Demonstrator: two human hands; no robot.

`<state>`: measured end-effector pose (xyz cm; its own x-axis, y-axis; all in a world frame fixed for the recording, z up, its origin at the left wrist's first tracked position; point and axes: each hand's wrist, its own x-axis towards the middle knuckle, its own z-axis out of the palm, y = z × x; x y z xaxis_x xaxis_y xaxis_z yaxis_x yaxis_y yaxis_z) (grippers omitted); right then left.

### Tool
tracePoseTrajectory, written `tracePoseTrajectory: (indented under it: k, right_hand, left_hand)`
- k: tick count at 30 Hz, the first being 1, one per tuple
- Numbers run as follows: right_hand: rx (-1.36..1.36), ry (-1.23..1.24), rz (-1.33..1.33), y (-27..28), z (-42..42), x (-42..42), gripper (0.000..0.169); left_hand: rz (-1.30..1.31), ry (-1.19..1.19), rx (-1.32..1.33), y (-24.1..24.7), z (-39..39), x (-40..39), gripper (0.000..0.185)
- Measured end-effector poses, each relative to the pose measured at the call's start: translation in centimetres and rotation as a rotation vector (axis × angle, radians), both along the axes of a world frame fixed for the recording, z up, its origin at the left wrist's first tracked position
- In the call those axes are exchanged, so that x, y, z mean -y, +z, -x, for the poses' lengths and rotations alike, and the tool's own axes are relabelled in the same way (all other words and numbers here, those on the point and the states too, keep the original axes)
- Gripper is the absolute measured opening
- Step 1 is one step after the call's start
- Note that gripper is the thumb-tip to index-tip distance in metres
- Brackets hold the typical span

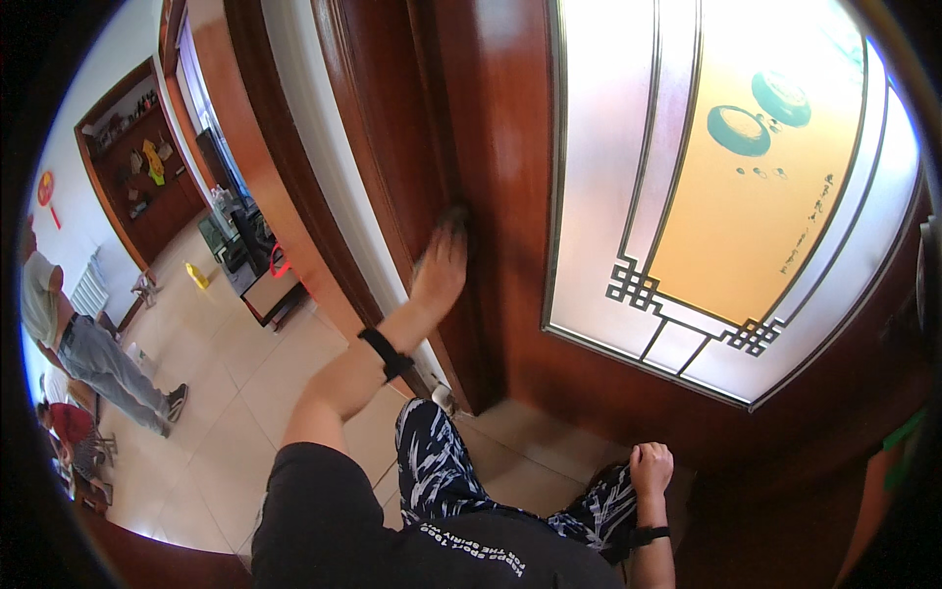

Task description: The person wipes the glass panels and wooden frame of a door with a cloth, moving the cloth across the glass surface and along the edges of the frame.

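Note:
My left hand [441,261] reaches up to the dark red wooden door frame [412,169], where it meets the door [508,184]. A small dark pad or cloth [458,213] shows at its fingertips against the wood, too blurred to name surely. My right hand [653,467] rests by my right knee with its fingers curled; nothing shows in it. Set into the door is a frosted glass panel [596,184] with dark lattice lines and a yellow picture with green round shapes and writing.
A person [110,361] in grey trousers stands at the left, and another in red [70,427] sits low. On the tiled floor [221,412] stand a yellow bottle [196,275] and a low glass-topped cabinet [257,280]. A small whitish object [443,397] lies at the frame's foot.

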<state>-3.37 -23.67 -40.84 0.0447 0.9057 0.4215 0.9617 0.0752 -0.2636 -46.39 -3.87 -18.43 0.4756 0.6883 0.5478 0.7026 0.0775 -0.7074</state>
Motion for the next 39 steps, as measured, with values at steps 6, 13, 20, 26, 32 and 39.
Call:
tracePoseTrajectory:
  k: [6, 13, 20, 26, 32, 39]
  right_hand:
    - [0.009, 0.027, -0.014, 0.2, 0.1, 0.1, 0.013]
    - [0.020, 0.038, -0.006, -0.6, 0.5, -0.3, 0.014]
    - [0.084, 0.047, 0.054, -0.5, 1.4, -0.9, 0.017]
    - [0.086, 0.039, 0.096, -0.4, 1.8, -1.9, 0.018]
    - [0.068, 0.022, 0.127, -0.5, 1.4, -1.9, 0.019]
    - [0.064, 0.010, 0.063, 0.1, 1.1, -1.3, 0.014]
  left_hand:
    - [0.366, -0.243, -0.021, -11.4, 3.5, 1.1, 0.035]
    - [-0.106, -0.459, 0.031, 8.0, 3.0, 2.1, 0.027]
    - [-0.724, -0.404, -0.122, 33.7, 4.6, -1.6, 0.031]
    - [-0.633, -0.530, 0.195, 44.8, 5.6, -1.9, 0.041]
    - [-0.507, -0.527, 0.162, 36.5, 3.9, -1.0, 0.030]
    - [-0.347, -0.152, -0.078, 20.5, 2.0, -0.1, 0.031]
